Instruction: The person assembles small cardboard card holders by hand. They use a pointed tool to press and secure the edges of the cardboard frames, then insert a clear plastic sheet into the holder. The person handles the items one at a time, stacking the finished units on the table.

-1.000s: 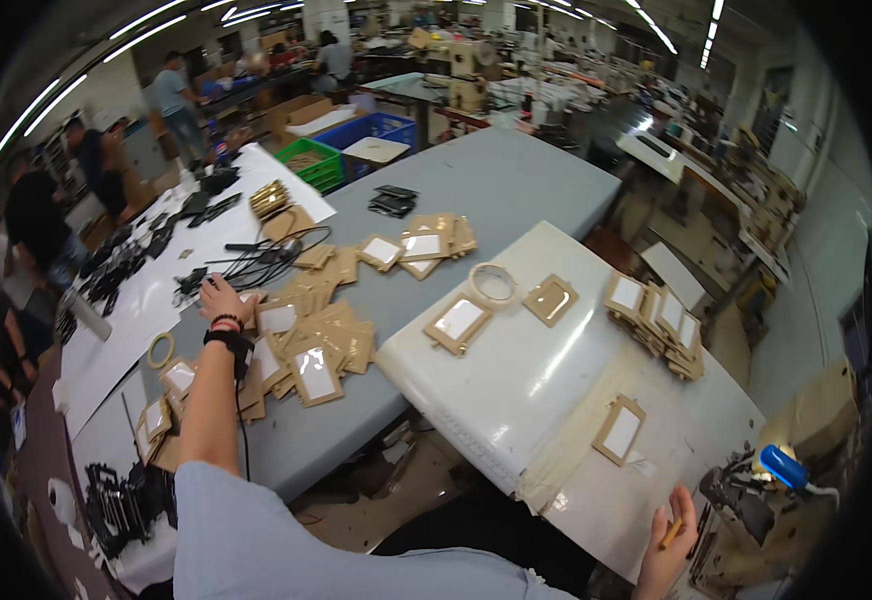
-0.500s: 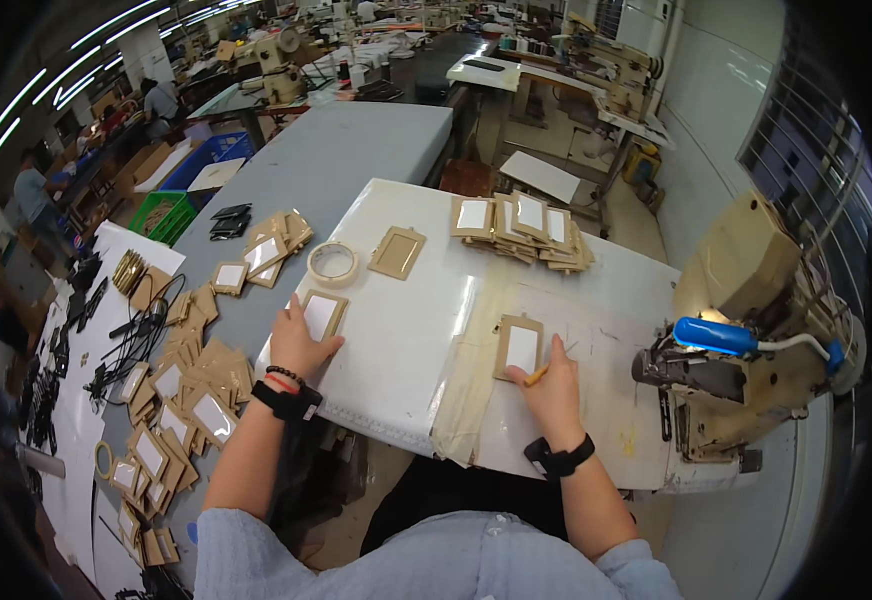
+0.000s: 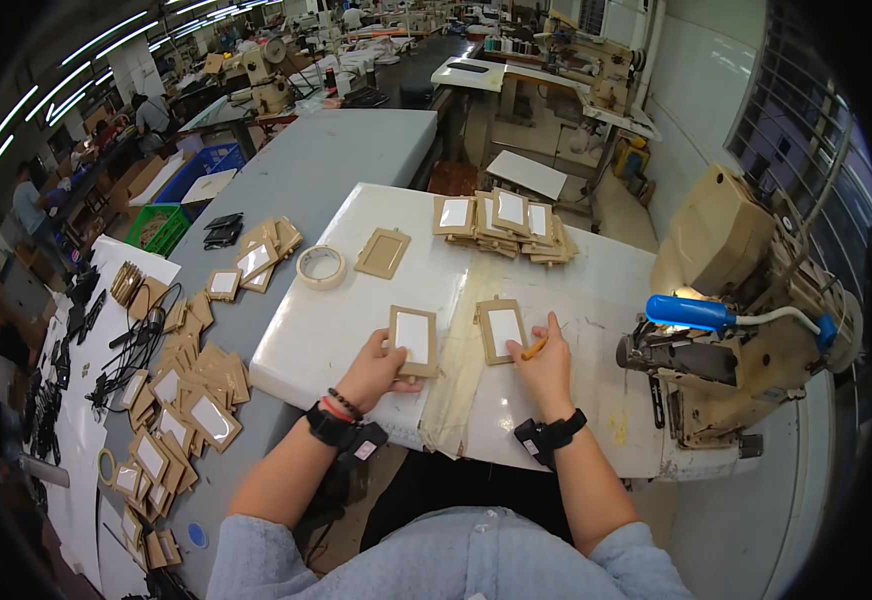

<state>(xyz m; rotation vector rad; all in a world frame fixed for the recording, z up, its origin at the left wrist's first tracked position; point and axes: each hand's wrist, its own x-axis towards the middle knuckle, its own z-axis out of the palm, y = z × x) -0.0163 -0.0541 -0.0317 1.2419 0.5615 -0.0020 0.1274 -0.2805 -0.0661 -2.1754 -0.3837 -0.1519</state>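
My left hand (image 3: 374, 374) is closed on the lower edge of a tan card holder (image 3: 414, 335) with a white window, thumb on its front, above the white tabletop. My right hand (image 3: 544, 368) is closed around a small yellow-orange stick-like tool (image 3: 533, 349); its exact kind is unclear. The right thumb also touches the lower corner of a second tan card holder (image 3: 503, 332), whose window is white too. The two holders are side by side, a little apart. Farther off lies a tan frame (image 3: 383, 252) without a white insert, beside a roll of tape (image 3: 321, 267).
Stacked card holders (image 3: 506, 225) stand at the table's far side. More holders (image 3: 181, 420) are heaped on the grey table (image 3: 356, 140) at left, near black cables (image 3: 141, 335). A sewing machine (image 3: 716, 240) with a blue-headed lamp (image 3: 689, 312) stands at right.
My left hand has moved right and lifted a card holder from beside the tape roll to beside the second holder. My right hand stays at its holder, with the yellow-orange tool.
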